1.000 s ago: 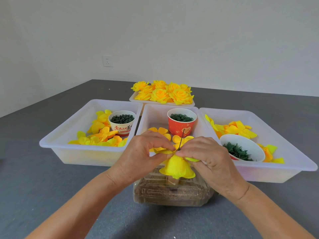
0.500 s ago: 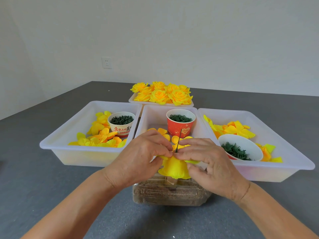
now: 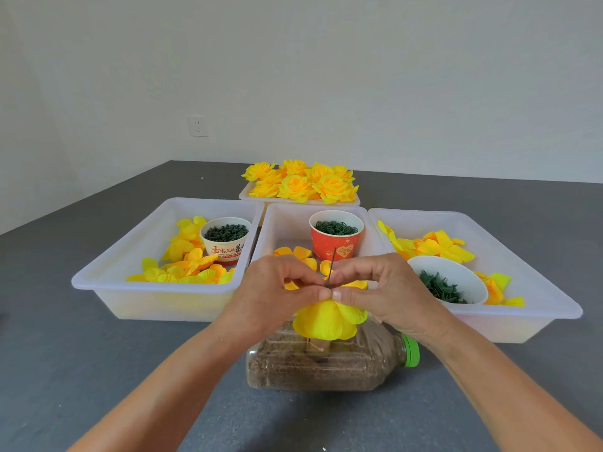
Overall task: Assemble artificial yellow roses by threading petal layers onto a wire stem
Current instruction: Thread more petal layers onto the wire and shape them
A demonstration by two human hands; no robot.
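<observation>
- A clear bottle (image 3: 329, 367) filled with brown grains lies on its side at 6 o'clock on the grey table (image 3: 65, 370), green cap toward 3 o'clock.
- Just above it, the left hand (image 3: 277, 295) and right hand (image 3: 385, 291) pinch the top of a yellow petal layer (image 3: 329, 321) around the thin wire stem (image 3: 332, 267), thumbs meeting.
- Toward 12 o'clock, three white trays (image 3: 163, 301) hold loose petals and cups of green parts.
- Farthest, finished roses (image 3: 301, 184) fill a tray.

Left hand (image 3: 274, 288), right hand (image 3: 375, 285) pinch wire stem (image 3: 332, 267) above yellow petals (image 3: 329, 318).
</observation>
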